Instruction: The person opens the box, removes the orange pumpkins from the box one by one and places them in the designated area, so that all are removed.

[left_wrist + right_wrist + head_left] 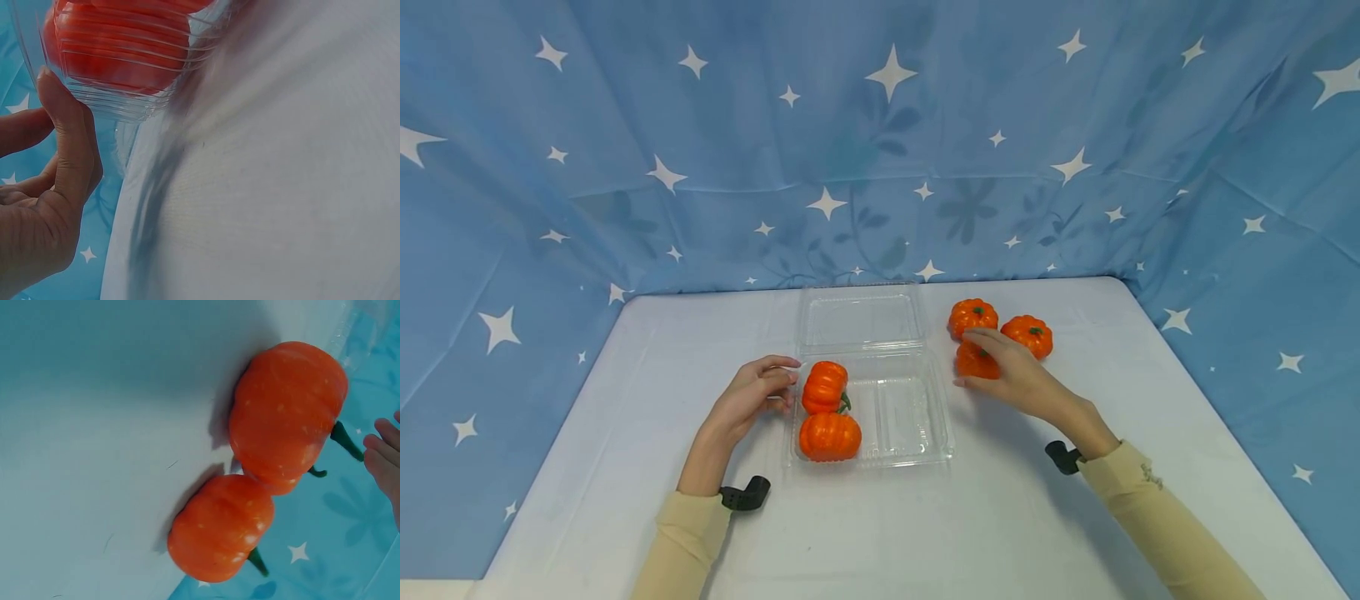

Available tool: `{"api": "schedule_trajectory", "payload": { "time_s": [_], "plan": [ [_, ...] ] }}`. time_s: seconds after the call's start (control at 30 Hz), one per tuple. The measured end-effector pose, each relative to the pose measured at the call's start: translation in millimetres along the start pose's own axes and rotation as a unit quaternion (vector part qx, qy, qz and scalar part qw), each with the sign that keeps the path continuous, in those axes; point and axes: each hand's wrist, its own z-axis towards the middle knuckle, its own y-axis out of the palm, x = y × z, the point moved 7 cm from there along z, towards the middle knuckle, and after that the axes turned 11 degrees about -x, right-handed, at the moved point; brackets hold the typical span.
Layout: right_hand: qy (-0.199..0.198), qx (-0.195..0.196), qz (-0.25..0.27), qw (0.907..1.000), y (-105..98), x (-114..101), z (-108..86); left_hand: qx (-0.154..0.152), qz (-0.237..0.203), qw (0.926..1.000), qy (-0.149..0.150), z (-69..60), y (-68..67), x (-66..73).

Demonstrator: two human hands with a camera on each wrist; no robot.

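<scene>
While left hand [751, 398] rests relaxed at clamshell [910, 421], a nudge from spread right hand [1018, 375] could roll nearest loose pumpkin [975, 362].

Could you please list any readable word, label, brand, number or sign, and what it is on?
There is no readable text.
Glossy orange pumpkins and clear plastic hinged container: no visible lettering.
Blue star-patterned fabric curtain: no lettering.
Small mark on beige right sleeve: too small to make out.

High head view, forward and down, low, close, sidelong wrist views, boxed pumpkins [829, 438] common to head and left wrist.
</scene>
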Motion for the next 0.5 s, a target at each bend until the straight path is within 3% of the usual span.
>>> {"api": "schedule_trajectory", "payload": {
  "time_s": [0.5],
  "plan": [
    [-0.053,-0.018,0.043,0.9975,23.6,-46.6,-6.7,0.002,-0.003,1.0000,-0.004,0.4,0.4,0.0]
  ]
}}
